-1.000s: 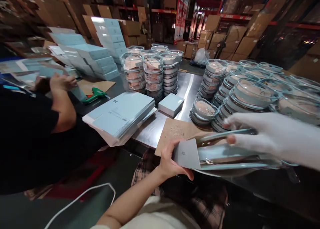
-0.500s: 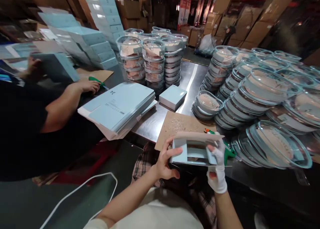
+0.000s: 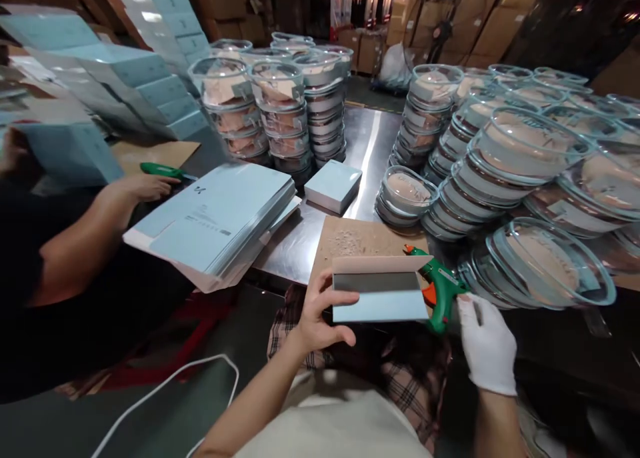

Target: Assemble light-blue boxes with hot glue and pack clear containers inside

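My left hand (image 3: 325,311) grips the left end of a light-blue cardboard box (image 3: 379,305), fingers over its front and thumb below. The box's long side faces me and its top flap stands up, showing a dark opening. Just right of the box lies a green glue gun (image 3: 445,288) with an orange trigger and orange nozzle, partly on a brown cardboard sheet (image 3: 370,235). My right hand (image 3: 487,341), in a white glove with bare fingertips, reaches to the rear of the glue gun. Its fingers are apart; whether they touch the gun I cannot tell.
A closed light-blue box (image 3: 334,185) sits on the metal table (image 3: 367,128). A pile of flat blue box blanks (image 3: 215,218) lies left of it. Stacked clear oval containers (image 3: 525,158) crowd the right. At left, a co-worker's hand (image 3: 143,186) rests by another green glue gun (image 3: 163,170).
My right hand has left the box and moved right to the glue gun. The box's end opening is turned away, its long side now toward me. The view has shifted slightly.
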Demonstrator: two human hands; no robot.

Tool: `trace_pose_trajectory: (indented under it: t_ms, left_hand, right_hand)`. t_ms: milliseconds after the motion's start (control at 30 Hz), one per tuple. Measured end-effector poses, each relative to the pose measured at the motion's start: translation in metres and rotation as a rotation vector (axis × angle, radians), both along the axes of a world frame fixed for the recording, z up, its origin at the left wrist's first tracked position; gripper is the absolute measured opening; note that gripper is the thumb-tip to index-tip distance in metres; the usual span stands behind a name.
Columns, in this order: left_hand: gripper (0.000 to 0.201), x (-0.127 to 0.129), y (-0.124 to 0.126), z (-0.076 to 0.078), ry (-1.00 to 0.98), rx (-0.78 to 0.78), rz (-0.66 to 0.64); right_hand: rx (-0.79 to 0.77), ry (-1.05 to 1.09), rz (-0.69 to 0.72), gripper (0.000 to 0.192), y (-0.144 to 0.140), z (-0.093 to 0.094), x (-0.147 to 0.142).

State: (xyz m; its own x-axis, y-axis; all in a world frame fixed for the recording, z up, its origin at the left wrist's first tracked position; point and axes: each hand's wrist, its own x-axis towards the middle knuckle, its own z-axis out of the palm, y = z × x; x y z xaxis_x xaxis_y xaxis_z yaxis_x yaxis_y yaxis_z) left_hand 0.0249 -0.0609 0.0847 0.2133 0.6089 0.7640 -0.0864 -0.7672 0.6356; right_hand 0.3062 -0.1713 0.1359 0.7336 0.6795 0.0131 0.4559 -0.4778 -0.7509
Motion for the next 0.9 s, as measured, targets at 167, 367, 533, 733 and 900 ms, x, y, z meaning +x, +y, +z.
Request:
trace_pose_trajectory:
  t_ms: [167,367,533,733,900]
  left_hand:
    - [0.052,0.010,0.011,-0.002,0.057,0.050,0.027]
    - [0.039,0.006,-0.002,0.012,-0.092,0.020,0.046]
    - [0.036,0.002,-0.033,0.000,0.073,-0.444,0.070]
    - [0.041,0.025,-0.044,-0.012,0.151,-0.625,0.116]
    - [0.036,0.032,-0.050,-0.001,0.202,-0.582,0.129]
  right_hand:
    - [-0.315,0.172,-0.123,0.051,0.011,-0.014,0.034]
    - [0.039,0.517,-0.104,0.046,0.017,-0.028,0.025]
    - [0.345,0.559,-0.157,0.048,0.000,-0.023,-0.004]
    - [0.388,0.770,0.241,0.033,-0.025,-0.010,-0.031]
    - [0.321,0.431,0.381,0.018,-0.061,-0.029,-0.047]
